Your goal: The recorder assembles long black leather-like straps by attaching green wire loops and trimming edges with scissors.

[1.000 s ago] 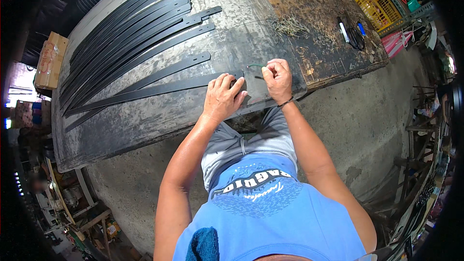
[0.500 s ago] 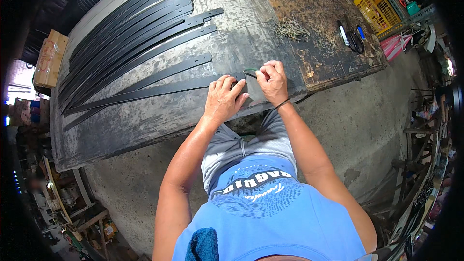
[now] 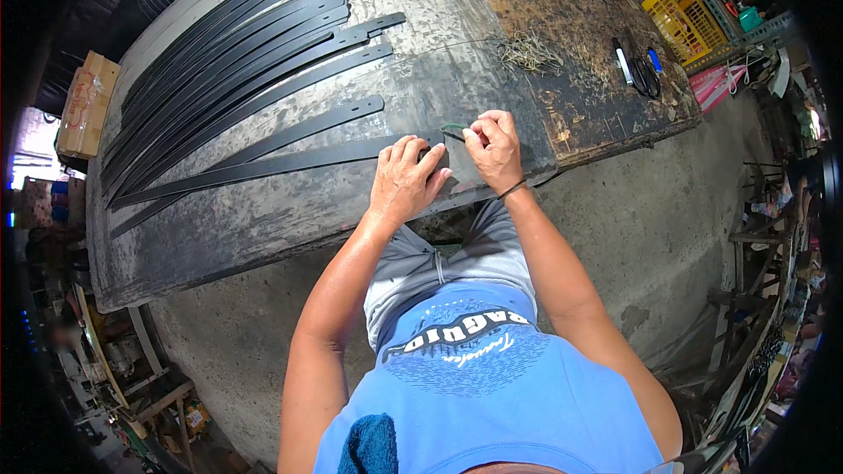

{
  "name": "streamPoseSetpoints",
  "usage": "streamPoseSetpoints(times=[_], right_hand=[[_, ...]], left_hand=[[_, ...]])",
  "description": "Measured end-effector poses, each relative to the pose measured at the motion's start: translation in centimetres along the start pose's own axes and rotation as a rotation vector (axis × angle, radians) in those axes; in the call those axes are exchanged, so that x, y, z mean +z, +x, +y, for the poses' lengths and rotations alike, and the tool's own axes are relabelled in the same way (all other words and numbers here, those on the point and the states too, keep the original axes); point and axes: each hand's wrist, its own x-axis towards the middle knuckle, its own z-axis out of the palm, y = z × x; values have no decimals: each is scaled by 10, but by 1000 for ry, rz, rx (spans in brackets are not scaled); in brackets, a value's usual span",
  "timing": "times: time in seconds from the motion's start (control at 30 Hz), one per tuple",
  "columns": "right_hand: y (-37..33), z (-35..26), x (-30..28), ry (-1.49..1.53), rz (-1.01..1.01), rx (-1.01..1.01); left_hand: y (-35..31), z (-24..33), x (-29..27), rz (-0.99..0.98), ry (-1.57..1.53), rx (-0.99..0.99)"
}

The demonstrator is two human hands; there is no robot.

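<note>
My left hand (image 3: pixel 406 177) lies on the near end of a long black strap (image 3: pixel 263 172), its fingers curved over the strap and pressing it against the table. The thumb stands apart, with a dark patch beneath it that I cannot make out. Beside it, my right hand (image 3: pixel 493 149) is closed in a pinch on a thin dark green strip (image 3: pixel 454 128), close to the strap's end. Another black strap (image 3: pixel 316 126) with a slot near its rounded tip crosses under the held one. Farther back, several more black straps (image 3: pixel 219 79) lie fanned out in a pile.
A worn table (image 3: pixel 237 219) carries all this, its right part a dark scarred board (image 3: pixel 597 114). On the board are a tuft of loose fibres (image 3: pixel 531 54), a white marker (image 3: pixel 623 64) and black-handled scissors (image 3: pixel 646 79). A yellow crate (image 3: pixel 689 22) and a cardboard box (image 3: pixel 88 105) flank the table.
Both hands stay almost in place; the green strip between my right fingers has tilted slightly. The whole view has shifted a little.
</note>
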Motion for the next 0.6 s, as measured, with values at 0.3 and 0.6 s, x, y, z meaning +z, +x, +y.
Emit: streamPoseSetpoints(times=[0.3,0.6], right_hand=[[0,5,1,-9,10,-33],[0,2,0,-12,1,-22]], left_hand=[[-1,0,1,-7,-11,-12],[0,0,1,18,-5,-1]])
